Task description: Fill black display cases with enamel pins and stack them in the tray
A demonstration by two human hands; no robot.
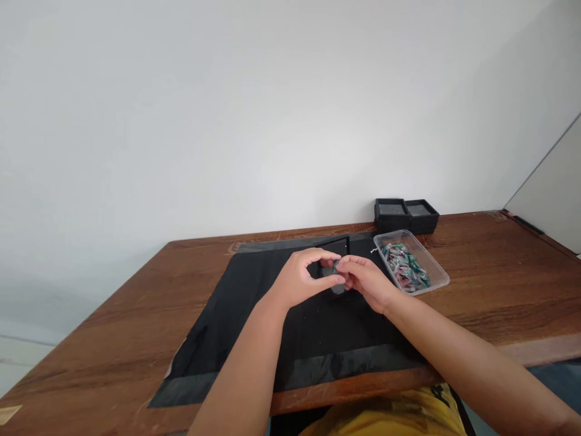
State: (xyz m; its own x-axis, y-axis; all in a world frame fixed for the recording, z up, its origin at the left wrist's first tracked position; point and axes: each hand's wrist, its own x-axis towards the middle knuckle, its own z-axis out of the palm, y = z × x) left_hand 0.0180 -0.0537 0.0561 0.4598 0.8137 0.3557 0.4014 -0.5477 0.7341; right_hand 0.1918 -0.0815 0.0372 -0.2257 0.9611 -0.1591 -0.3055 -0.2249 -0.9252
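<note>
Both my hands meet over the middle of a black mat (254,315) on a wooden table (499,290). My left hand (302,277) is curled, thumb and fingers pinching toward a small teal-grey piece (336,268) held between the two hands. My right hand (365,280) is closed on the same piece from the right. A small black open box (338,247) stands just behind the hands, partly hidden by them.
A clear plastic tray (431,266) holding several small teal, pink and grey pieces lies to the right of the mat. Two black square boxes (406,214) stand at the table's back edge against the white wall.
</note>
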